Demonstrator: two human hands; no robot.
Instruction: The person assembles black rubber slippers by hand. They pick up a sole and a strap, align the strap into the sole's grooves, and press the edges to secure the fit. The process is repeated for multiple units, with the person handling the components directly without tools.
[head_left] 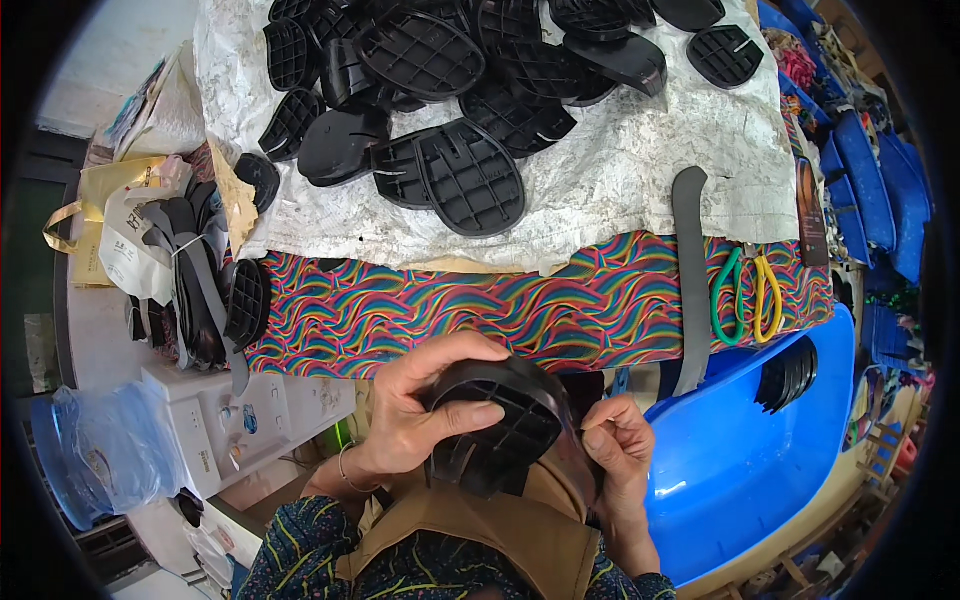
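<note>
My left hand (430, 405) grips a black shoe heel (512, 425), thumb on its ribbed hollow face and fingers over its far edge. The heel is tilted, held in front of my brown apron (470, 535). Along the heel's right side runs a dark, glossy strip (580, 455). My right hand (615, 450) is closed beside it, thumb and forefinger pinched at the strip's edge; the exact grip is partly hidden. Beyond my hands, many more black heels (475, 180) lie piled on a white woven sheet (630, 190).
A long grey strip (690, 270) hangs over the table edge. Near it lie green-handled scissors (727, 300) and yellow-handled scissors (768, 300). At right stands a blue tub (740, 480) with stacked black heels. A tied bundle of grey strips (190, 280) sits at left.
</note>
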